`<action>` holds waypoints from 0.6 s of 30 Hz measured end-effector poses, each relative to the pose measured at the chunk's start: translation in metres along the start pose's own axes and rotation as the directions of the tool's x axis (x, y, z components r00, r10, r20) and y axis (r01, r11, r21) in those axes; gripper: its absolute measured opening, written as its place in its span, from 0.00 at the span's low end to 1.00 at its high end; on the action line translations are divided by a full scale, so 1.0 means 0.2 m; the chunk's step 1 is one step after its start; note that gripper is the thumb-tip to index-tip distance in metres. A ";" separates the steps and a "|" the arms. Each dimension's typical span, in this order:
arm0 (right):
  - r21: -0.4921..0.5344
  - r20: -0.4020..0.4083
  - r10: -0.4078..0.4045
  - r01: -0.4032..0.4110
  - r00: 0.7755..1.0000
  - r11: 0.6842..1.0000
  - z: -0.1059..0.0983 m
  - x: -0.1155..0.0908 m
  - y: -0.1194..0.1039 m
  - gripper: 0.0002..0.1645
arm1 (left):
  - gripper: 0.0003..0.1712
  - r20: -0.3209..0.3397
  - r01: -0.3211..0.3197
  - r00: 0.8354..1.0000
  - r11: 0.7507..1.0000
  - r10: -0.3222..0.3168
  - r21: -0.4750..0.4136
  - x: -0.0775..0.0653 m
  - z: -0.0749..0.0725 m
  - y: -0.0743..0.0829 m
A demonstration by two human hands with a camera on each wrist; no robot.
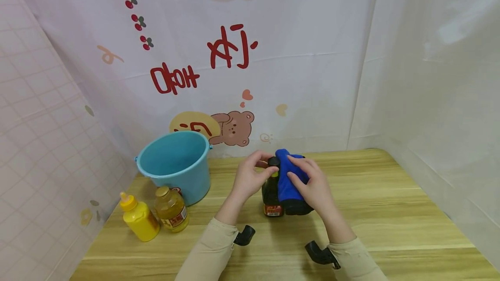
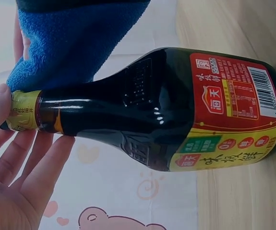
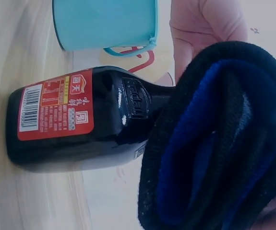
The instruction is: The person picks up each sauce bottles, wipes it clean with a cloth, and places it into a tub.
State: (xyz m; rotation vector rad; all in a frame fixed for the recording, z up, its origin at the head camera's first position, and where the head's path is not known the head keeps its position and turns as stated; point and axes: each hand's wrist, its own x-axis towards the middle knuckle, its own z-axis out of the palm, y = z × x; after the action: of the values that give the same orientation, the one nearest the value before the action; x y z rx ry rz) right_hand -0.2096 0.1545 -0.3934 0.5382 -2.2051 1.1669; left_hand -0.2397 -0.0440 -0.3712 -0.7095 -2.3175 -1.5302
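A dark soy sauce bottle [image 1: 272, 194] with a red and yellow label stands upright on the table. My left hand [image 1: 251, 174] holds it at the neck, thumb and fingers around the yellow band under the black cap [image 1: 274, 161]. In the left wrist view the bottle [image 2: 142, 110] shows its barcode and label. My right hand [image 1: 314, 185] grips a folded blue cloth [image 1: 289, 181] with black edging, which lies against the bottle's right side near the neck. The cloth's folds [image 3: 190, 158] fill much of the right wrist view and hide most of the right hand there.
A light blue bucket [image 1: 199, 177] stands at the back left of the wooden table [image 1: 383, 211]. In front of it are a jar-like bottle of amber liquid [image 1: 172, 211] and a yellow squeeze bottle [image 1: 142, 222]. A printed white curtain [image 1: 304, 55] hangs behind the table.
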 end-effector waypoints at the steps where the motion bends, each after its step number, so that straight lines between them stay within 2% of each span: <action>1: -0.002 0.001 0.001 -0.001 1.000 1.000 0.00 0.00 0.00 0.25 | 0.13 -0.002 -0.003 1.000 1.000 0.003 0.001 0.00 0.00 0.00; 9: -0.039 0.006 -0.006 0.006 1.000 0.999 0.02 -0.01 0.00 0.25 | 0.13 -0.009 -0.018 1.000 1.000 0.018 -0.016 0.00 0.01 0.00; 18: -0.139 0.069 0.020 -0.010 0.997 0.990 0.04 -0.04 0.02 0.24 | 0.13 -0.013 -0.035 0.999 0.999 0.035 -0.010 0.00 0.01 -0.01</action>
State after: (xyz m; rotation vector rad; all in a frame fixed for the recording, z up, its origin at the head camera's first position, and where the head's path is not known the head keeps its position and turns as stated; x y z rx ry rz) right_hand -0.2079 0.1503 -0.4052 0.5117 -2.3329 1.0073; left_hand -0.2409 -0.0426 -0.3728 -0.7371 -2.2777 -1.5276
